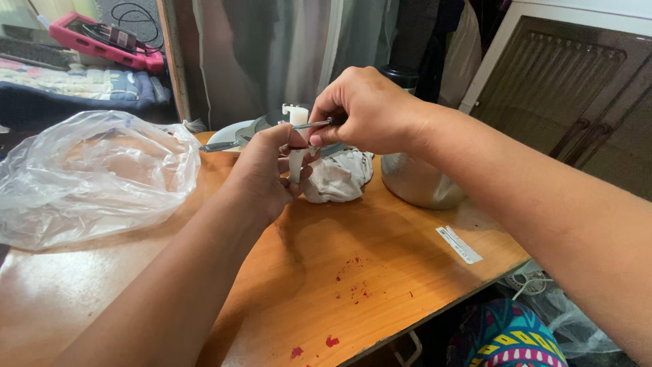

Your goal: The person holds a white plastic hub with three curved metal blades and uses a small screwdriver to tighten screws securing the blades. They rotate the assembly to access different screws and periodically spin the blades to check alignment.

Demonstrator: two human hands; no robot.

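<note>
The orange wooden worktop (380, 272) is seen spread across the view, flecked with red spots near its front edge. A crumpled clear plastic bag (95, 177) is laid out on the left side. At the far right a rounded metal pot (418, 182) is stood on the worktop, and just left of it a bunched white cloth (339, 178) is found. The right hand (367, 112) is held above the cloth, fingers pinched shut on a thin metal tool (314, 124). The left hand (265, 173) is curled closed around a small pale strip (296, 165), just beside the cloth. A white label sticker (459, 245) is stuck flat at the right.
</note>
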